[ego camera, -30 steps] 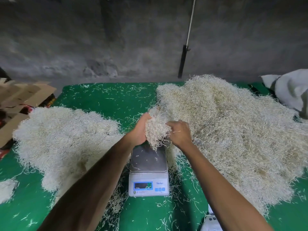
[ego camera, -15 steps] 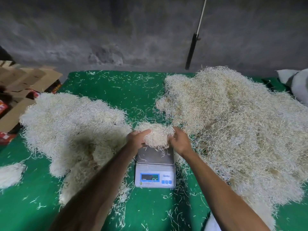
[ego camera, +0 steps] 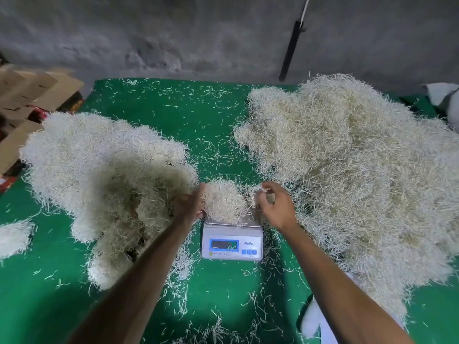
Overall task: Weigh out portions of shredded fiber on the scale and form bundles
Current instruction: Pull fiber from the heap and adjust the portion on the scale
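Portion (ego camera: 224, 204) on scale (ego camera: 232, 240): our left hand (ego camera: 188, 207) steadies it, flat-fingered; our right hand (ego camera: 277, 207) pinches a tuft (ego camera: 253, 198). Loose heap (ego camera: 352, 175) beyond the right hand remains, so much seems unweighed.

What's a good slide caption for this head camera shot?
Left hand steadies a fiber portion on the scale while right hand pinches off a few strands.

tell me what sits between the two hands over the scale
In the head view, a rounded clump of pale shredded fiber lies on the white digital scale, between the left hand touching its side and the right hand pinching a few strands.
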Demonstrator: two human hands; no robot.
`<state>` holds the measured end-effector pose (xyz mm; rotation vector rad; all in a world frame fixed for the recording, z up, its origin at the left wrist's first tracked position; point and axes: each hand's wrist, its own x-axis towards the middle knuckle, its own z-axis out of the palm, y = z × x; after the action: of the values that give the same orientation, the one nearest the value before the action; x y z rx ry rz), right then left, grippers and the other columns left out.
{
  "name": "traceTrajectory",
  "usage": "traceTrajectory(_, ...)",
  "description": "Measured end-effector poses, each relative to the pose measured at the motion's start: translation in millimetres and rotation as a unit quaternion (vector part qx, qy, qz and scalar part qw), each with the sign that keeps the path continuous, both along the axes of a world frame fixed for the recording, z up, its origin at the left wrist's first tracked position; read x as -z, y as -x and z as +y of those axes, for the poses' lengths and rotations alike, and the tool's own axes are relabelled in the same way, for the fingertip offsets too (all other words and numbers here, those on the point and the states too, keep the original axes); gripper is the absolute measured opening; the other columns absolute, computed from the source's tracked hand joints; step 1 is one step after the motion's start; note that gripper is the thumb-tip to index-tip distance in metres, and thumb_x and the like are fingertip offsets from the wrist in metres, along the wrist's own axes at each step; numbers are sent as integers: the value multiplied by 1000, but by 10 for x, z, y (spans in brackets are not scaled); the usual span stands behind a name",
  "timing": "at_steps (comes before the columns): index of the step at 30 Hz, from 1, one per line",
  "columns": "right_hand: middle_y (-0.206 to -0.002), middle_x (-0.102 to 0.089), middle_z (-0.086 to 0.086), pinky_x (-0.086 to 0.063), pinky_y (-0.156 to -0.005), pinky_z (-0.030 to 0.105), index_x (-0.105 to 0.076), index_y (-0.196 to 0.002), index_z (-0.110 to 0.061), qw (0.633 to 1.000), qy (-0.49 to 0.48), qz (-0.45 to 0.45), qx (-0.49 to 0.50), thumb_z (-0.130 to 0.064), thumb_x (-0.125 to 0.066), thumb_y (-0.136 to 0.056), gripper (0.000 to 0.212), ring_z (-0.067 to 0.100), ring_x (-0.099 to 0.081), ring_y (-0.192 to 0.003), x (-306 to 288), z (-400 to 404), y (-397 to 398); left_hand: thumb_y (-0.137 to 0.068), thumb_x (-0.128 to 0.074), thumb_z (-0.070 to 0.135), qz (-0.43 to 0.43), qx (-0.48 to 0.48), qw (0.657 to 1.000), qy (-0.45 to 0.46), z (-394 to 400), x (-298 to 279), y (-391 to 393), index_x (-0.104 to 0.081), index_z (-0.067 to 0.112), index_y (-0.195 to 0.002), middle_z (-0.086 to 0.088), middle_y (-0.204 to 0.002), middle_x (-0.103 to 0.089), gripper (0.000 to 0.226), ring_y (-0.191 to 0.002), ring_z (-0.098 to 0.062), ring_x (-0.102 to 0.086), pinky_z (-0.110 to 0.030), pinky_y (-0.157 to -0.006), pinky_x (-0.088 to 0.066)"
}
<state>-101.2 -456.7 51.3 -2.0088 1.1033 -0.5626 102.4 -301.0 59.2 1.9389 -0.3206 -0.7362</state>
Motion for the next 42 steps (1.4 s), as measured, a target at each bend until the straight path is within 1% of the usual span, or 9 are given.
traceTrajectory(4, -82, -64, -9, -51, -48, 11, -63, -100, -32, 989, -58, -114, 75, -38, -41, -110, 25, -9, -66, -63, 102, 188, 77, -99, -37, 66, -14, -43, 999, 7, 171, 19, 103, -59, -8, -125, -26, -110, -69, 82, -102, -42, -68, -50, -80, -57)
traceTrajectory(8, -91, -75, 9, -59, -52, 28, -64, -123, -14, 987, -87, -92, 103, -49, -30, -110, 51, 13, -72, -69, 197, 359, 166, -103, -30, 63, 50, -42, 998, 26, 314, 29, 180, -50, 1, -142, -34, -143, -47, 76, -134, -52, -43, -62, -113, -36)
traceTrajectory(14, -105, -70, 1, -52, -67, 14, -61, -128, -11, 989, -78, -75, 105, -43, -31, -112, 47, 24, -71, -98, 196, 499, 190, -99, -35, 68, 151, -54, 983, 85, 565, 112, 210, -61, 14, -108, -5, -95, -58, 61, -98, -27, -56, -45, -93, -54)
traceTrajectory(19, -118, -67, -1, -52, -101, 41, -52, -145, -11, 989, -91, -62, 95, -44, -32, -110, 51, 9, -61, -100, 139, 556, 138, -101, -31, 67, 176, -31, 979, 101, 609, 103, 225, -39, 2, -150, -25, -150, -46, 82, -131, -38, -53, -44, -108, -45)
traceTrajectory(27, -77, -58, -11, -51, -52, 12, -57, -135, -16, 989, -79, -86, 90, -46, -37, -109, 45, -5, -62, -58, 77, 594, 113, -99, -34, 71, 231, -30, 966, 109, 618, 155, 182, -35, 2, -151, -27, -151, -43, 86, -130, -38, -53, -48, -107, -45)
traceTrajectory(31, -103, -69, -6, -62, -69, 24, -57, -125, -30, 994, -73, -54, 63, -44, -51, -103, 27, -2, -67, -74, 61, 573, 97, -99, -40, 68, 219, -30, 970, 98, 556, 116, 180, -33, 12, -154, -21, -151, -44, 79, -127, -38, -54, -52, -101, -50)
traceTrajectory(34, -119, -63, -6, -61, -82, 37, -49, -142, -29, 994, -90, 55, -14, -48, -64, -95, 53, 13, -67, -93, 91, 612, 59, -92, -58, 64, 130, -10, 989, 63, 358, -1, 221, -32, 16, -155, -11, -140, -47, 83, -120, -33, -57, -49, -80, -60)
traceTrajectory(39, -108, -65, 13, -64, -65, 34, -36, -152, -19, 977, -208, 30, -46, -3, -60, -98, 61, 28, -71, -82, -23, 668, -152, -69, -65, 85, -12, 121, 989, -79, 29, -151, 298, -15, 23, -160, -14, -164, -24, 121, -145, -36, -37, -58, -116, -34)
traceTrajectory(42, -106, -58, 7, -47, -44, 20, -30, -159, -14, 970, -237, -39, -33, 14, -54, -91, 77, 12, -58, -50, -94, 645, -278, -56, -53, 102, -8, 176, 976, -130, -135, -281, 355, -23, 25, -158, -9, -163, -30, 131, -144, -32, -39, -61, -118, -28)
